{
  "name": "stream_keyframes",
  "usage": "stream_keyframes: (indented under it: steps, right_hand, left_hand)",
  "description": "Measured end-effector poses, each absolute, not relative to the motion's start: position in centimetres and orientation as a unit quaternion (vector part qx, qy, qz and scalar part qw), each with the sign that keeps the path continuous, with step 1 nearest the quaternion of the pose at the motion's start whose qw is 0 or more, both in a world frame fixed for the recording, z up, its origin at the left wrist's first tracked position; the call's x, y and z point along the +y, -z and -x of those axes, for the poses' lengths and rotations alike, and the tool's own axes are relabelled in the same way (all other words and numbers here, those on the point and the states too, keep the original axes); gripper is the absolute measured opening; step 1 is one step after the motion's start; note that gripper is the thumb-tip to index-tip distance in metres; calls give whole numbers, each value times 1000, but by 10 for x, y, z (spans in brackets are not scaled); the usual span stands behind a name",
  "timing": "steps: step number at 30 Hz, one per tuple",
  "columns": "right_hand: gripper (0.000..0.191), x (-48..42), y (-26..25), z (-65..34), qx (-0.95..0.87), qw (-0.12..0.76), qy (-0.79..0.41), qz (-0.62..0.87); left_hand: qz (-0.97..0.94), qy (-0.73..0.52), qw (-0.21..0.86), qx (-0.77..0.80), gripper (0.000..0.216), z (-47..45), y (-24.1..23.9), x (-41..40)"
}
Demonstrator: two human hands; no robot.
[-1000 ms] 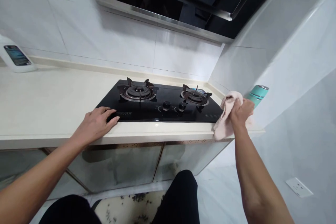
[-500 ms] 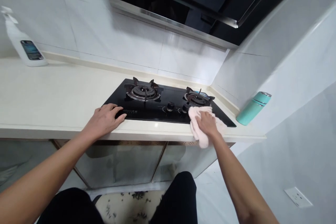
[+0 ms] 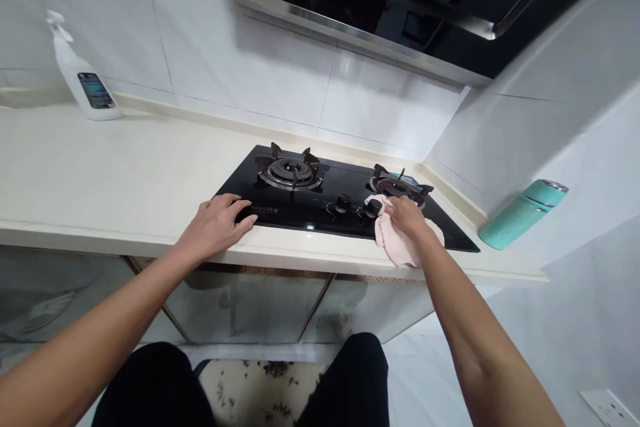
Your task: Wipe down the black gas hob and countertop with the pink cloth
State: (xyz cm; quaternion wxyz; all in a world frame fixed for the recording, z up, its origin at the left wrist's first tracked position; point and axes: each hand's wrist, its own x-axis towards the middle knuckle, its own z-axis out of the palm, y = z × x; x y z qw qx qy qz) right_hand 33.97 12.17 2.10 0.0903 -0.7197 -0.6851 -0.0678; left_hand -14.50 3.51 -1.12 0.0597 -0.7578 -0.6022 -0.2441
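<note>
A black glass gas cooktop (image 3: pixel 330 220) with two burners is set in the counter. My left hand (image 3: pixel 220 223) rests, fingers spread, on its front left corner and the counter edge. My right hand (image 3: pixel 406 215) presses a pale pink cloth (image 3: pixel 397 243) onto the front right part of the glass, just before the right burner (image 3: pixel 395 188). The cloth touches the right control knob (image 3: pixel 373 207) and drapes toward the counter's front edge. The left knob (image 3: pixel 343 203) and the left burner (image 3: pixel 290 172) are uncovered.
A white spray bottle (image 3: pixel 87 87) stands at the back left of the cream counter (image 3: pixel 125 173). At the right end, near the wall, is a turquoise flask (image 3: pixel 523 215). A black range hood (image 3: pixel 350 0) overhangs the cooktop. Cabinet doors (image 3: pixel 255 307) lie below.
My right hand has slid the cloth back toward the right burner, and less of it hangs over the counter edge. My left hand stays put. The whole view has shifted, moving things rightward.
</note>
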Motion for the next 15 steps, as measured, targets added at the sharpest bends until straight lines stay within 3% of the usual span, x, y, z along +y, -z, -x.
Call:
stream_keyframes:
  steps: [9,15]
  right_hand:
    - [31,190,-46,-305,-759,97,-13,644]
    - [37,246,-49,-271,-774,68,-43,628]
  left_hand:
    - [758,248,93,-596,58,146,17,34]
    - [754,260,102,-594,52,147,19,33]
